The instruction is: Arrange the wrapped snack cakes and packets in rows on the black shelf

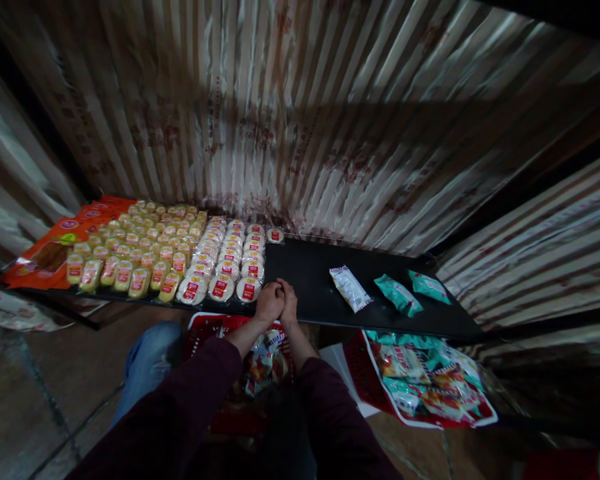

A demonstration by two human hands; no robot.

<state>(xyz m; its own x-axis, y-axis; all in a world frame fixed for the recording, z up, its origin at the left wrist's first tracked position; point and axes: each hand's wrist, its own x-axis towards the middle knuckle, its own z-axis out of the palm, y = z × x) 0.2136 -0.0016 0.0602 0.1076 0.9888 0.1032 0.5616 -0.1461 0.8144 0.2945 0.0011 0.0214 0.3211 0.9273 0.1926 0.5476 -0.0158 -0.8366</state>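
My left hand (269,303) and my right hand (289,301) meet at the front edge of the black shelf (310,267), touching each other. Their fingers are curled together, and whatever lies inside them, if anything, is hidden. Just left of my left hand, a round white packaged cake (249,289) ends the nearest row of similar cakes. One separate round cake (275,235) lies at the back of the shelf. Below my forearms stands a red basket (200,323) with shiny wrapped packs (265,363) in it.
Rows of yellow wrapped cakes (140,281) and orange bags (50,250) fill the shelf's left. To the right lie a white-and-blue packet (350,288) and two green packets (399,295). Another red basket (367,370) holds several packets. A striped curtain (290,120) hangs behind.
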